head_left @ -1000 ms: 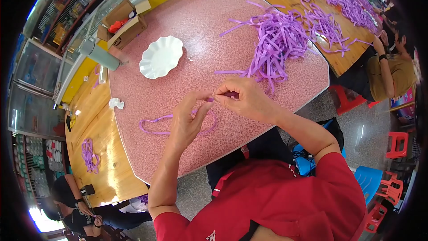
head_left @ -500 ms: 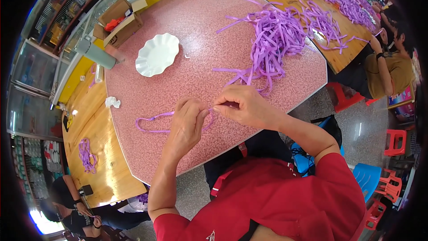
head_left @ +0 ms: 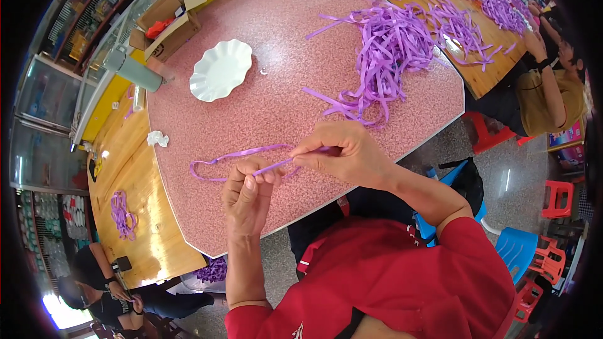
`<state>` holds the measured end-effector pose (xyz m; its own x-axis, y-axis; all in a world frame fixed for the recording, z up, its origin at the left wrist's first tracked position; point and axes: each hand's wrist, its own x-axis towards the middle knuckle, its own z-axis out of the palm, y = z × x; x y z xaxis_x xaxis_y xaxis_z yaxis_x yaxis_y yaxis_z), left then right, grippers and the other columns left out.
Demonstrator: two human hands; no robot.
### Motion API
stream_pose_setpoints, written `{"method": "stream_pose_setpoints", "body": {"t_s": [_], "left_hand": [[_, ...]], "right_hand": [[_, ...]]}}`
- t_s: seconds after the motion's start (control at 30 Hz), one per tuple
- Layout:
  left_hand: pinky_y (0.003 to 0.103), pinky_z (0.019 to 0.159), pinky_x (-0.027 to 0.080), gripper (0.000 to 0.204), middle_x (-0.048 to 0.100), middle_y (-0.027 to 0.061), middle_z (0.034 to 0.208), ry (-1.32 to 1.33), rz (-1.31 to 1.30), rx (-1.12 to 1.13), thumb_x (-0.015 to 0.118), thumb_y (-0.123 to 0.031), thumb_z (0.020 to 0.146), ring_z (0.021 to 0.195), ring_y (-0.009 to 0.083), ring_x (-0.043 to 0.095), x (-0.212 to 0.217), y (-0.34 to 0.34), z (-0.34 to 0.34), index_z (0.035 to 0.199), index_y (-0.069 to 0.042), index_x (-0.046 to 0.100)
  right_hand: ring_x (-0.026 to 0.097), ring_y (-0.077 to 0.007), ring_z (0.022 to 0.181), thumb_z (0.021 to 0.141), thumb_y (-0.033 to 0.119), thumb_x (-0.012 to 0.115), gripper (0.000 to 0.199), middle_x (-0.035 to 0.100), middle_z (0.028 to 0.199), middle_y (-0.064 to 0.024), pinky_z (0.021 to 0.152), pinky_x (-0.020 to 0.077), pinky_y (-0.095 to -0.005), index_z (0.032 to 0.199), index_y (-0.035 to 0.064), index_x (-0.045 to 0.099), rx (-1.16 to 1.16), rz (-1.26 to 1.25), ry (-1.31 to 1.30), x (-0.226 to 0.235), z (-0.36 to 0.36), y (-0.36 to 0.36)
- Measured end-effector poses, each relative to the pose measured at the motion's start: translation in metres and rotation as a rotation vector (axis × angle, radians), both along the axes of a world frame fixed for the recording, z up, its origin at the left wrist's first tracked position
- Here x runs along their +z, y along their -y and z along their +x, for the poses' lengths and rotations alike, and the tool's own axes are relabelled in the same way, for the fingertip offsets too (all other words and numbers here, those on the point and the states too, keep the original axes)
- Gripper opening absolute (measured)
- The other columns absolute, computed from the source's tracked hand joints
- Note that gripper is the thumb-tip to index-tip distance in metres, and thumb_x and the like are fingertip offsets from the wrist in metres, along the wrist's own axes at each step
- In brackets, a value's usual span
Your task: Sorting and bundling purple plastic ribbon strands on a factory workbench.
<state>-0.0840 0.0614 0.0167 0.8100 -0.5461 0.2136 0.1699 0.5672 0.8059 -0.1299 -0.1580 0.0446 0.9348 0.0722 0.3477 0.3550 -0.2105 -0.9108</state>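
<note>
A narrow purple ribbon [head_left: 251, 150] lies in a long loop on the pink speckled table in front of me. One stretch of it runs taut between my hands, just above the tabletop. My right hand [head_left: 344, 154] pinches that stretch between thumb and forefinger. Lower and to the left, my left hand [head_left: 247, 193] is turned partly palm up, fingers curled, with the ribbon's end held at its thumb and fingertips. Beyond my right hand spreads a big tangled heap of purple ribbons [head_left: 396, 50], a few loose ends trailing toward me.
A white scalloped plate [head_left: 221, 70], a green-grey bottle [head_left: 133, 70], an open cardboard box [head_left: 173, 34] and crumpled tissue [head_left: 157, 139] stand around the left. Wooden tables adjoin both sides; the left one bears a ribbon bundle [head_left: 123, 216]. Co-workers [head_left: 553, 88] sit at right and lower left.
My left hand has turned palm up and moved slightly down and left, away from my right hand. A longer stretch of ribbon now shows between them.
</note>
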Motion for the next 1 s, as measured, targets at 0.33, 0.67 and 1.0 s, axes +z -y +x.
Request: {"method": "stream_pose_setpoints", "body": {"t_s": [0.33,0.67,1.0], "left_hand": [[0.041,0.095,0.042,0.004,0.065,0.0112,0.11,0.054,0.128,0.351,0.064,-0.006,0.093,0.105,0.0235,0.056,-0.013,0.04,0.004,0.096,-0.006,0.062],[0.046,0.092,0.042,0.022,0.063,0.0064,0.108,1.46,0.987,0.462,0.067,-0.003,0.076,0.112,0.0306,0.056,0.006,0.034,0.015,0.097,-0.006,0.062],[0.041,0.08,0.05,0.021,0.059,0.0141,0.104,1.253,0.832,0.238,0.068,0.004,0.078,0.098,0.0313,0.06,0.009,0.029,0.016,0.096,-0.002,0.059]], "right_hand": [[0.053,-0.0081,0.063,0.085,0.001,0.071,0.01,0.063,0.076,-0.0011,0.054,0.0394,-0.0239,0.095,0.0031,0.072,-0.267,-0.072,0.207,-0.039,-0.001,-0.013],[0.046,-0.0024,0.064,0.09,0.016,0.072,0.014,0.057,0.073,0.0052,0.054,0.0342,-0.0222,0.091,0.002,0.073,-0.059,0.301,-0.371,-0.033,0.001,0.002],[0.048,-0.0003,0.068,0.09,0.016,0.074,0.014,0.059,0.073,0.0067,0.057,0.0366,-0.0197,0.089,0.0024,0.074,0.061,0.5,-0.539,-0.041,0.01,-0.001]]}}
